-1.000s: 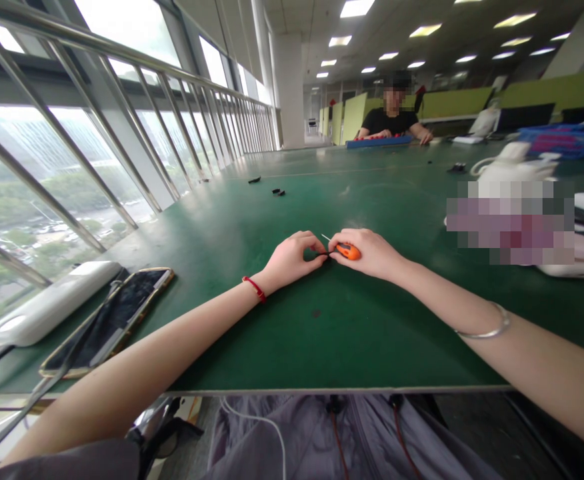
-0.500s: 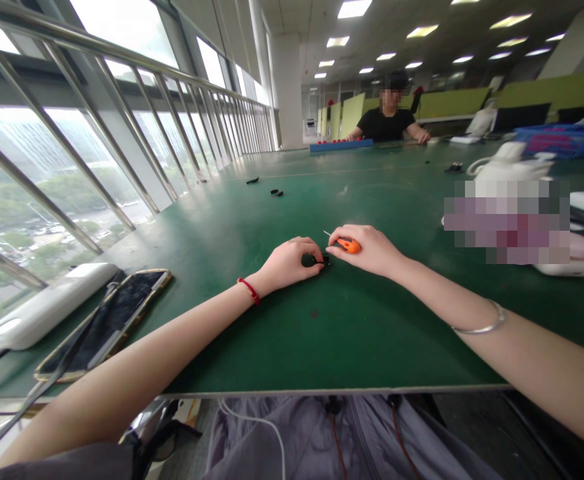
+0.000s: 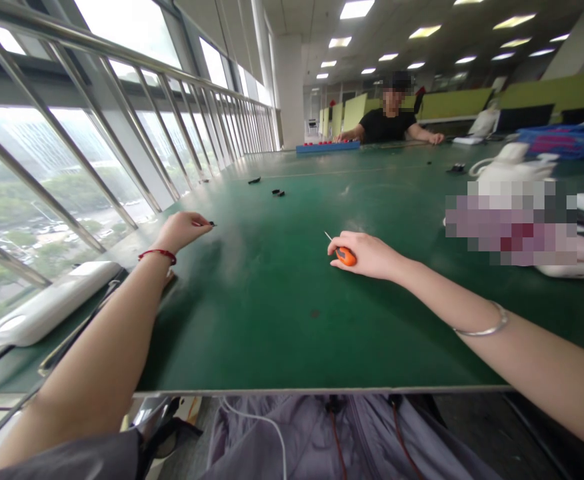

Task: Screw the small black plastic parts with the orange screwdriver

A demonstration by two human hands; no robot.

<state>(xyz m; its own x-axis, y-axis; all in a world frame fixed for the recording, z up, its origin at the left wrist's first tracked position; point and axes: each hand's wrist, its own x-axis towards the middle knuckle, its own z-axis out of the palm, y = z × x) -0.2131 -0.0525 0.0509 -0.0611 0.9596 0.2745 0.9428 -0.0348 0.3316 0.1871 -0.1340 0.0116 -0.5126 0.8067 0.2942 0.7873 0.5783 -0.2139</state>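
Observation:
My left hand (image 3: 185, 230) is over the left side of the green table (image 3: 252, 320), its fingers pinched on a small black piece (image 3: 213, 224) whose kind is too small to make out. In my right hand (image 3: 365, 253) is a small screwdriver (image 3: 346, 257) with an orange and grey handle; the fingers wrap the handle and the thin metal shaft points up and left. Farther up the table lie small black parts (image 3: 278, 193) and another black piece (image 3: 255, 180), apart from both hands.
A white elongated device (image 3: 52, 303) lies at the left edge, and my left forearm mostly covers a phone there. White and pink items (image 3: 512, 167) sit at right, near a blue basket (image 3: 562, 141). Across the table a person (image 3: 389, 123) sits behind a blue rack (image 3: 327, 147).
My left hand has moved left, away from my right hand, carrying the small black piece. My right hand has stayed nearly in place with the screwdriver. The far blue rack has shifted left.

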